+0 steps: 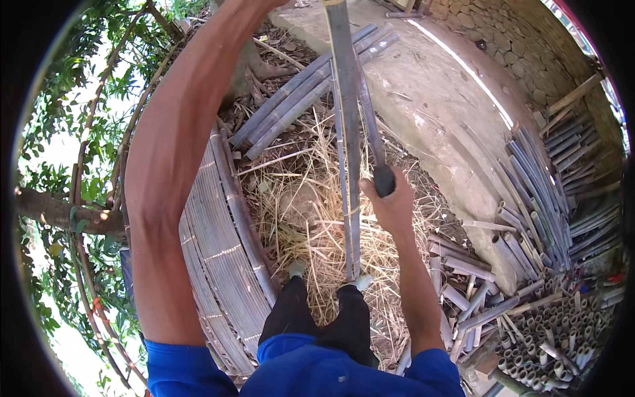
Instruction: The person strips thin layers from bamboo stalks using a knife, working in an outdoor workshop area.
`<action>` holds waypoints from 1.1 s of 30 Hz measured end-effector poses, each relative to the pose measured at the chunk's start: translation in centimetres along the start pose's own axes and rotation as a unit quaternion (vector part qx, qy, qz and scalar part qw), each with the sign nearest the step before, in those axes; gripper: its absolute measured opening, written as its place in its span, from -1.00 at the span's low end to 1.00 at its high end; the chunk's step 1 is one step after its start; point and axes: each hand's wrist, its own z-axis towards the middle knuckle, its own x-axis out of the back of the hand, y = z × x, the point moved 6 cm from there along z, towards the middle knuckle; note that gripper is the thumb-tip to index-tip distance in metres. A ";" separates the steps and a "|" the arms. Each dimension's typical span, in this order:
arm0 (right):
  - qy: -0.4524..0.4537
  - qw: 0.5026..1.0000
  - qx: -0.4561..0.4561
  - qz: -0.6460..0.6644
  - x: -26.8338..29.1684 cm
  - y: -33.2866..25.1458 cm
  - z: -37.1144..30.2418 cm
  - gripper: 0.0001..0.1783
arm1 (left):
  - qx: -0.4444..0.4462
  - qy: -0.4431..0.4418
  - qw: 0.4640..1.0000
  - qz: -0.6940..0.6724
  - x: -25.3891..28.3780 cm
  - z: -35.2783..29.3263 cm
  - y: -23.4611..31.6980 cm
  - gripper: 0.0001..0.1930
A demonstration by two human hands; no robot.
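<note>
My right hand is closed around the black handle of a machete. Its long dark blade points up and away, right beside a tall split bamboo pole. The pole stands nearly upright in front of me, its strips running down to the ground between my feet, with a gap showing between them. My left arm reaches up past the pole's left side. Only the base of my left hand shows at the top edge; its fingers are out of the picture.
Dry straw and bamboo shavings cover the ground. A slatted bamboo bench lies left. Several bamboo poles lie ahead. Stacked bamboo and cut tubes fill the right side, beside an earthen ledge.
</note>
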 end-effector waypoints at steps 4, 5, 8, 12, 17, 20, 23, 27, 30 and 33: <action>0.016 0.988 0.109 0.109 3.8 -2.4 -1.8 -0.34 | 0.038 0.001 0.992 -0.120 0.1 -0.8 -0.7 -0.77; 0.005 0.991 0.123 0.054 4.8 -3.8 -2.2 -0.39 | 0.046 0.008 0.988 -0.145 0.1 -1.0 -0.7 -0.78; -0.004 0.991 0.122 0.052 7.1 -7.2 -3.7 -0.40 | 0.037 0.011 0.990 -0.134 0.2 -0.7 -1.2 -0.77; -0.098 0.979 0.035 0.176 8.2 -8.2 -3.8 -0.54 | 0.008 0.046 0.994 -0.102 0.0 0.0 -1.0 -0.77; -0.145 0.974 0.030 0.173 8.4 -9.7 -2.6 -0.58 | 0.045 0.122 0.980 -0.147 -0.5 -1.0 -0.5 -0.73; -0.193 0.966 0.002 0.171 7.3 -9.7 -1.9 -0.59 | 0.032 0.162 0.983 -0.081 1.0 -0.7 -1.5 -0.73; -0.197 0.965 -0.031 0.173 7.7 -8.0 -2.0 -0.65 | 0.044 0.135 0.984 -0.108 0.5 -1.1 -2.5 -0.74; -0.219 0.955 -0.050 0.196 7.5 -7.8 -1.6 -0.70 | 0.053 0.153 0.986 -0.027 2.3 -0.8 -1.9 -0.74; -0.241 0.952 -0.049 0.184 6.5 -7.9 -0.1 -0.68 | 0.063 0.164 0.984 -0.029 2.0 -0.8 -2.2 -0.74; -0.316 0.947 -0.041 0.042 3.7 -6.9 2.2 -0.59 | 0.066 0.136 0.987 -0.063 1.5 -0.7 -2.3 -0.77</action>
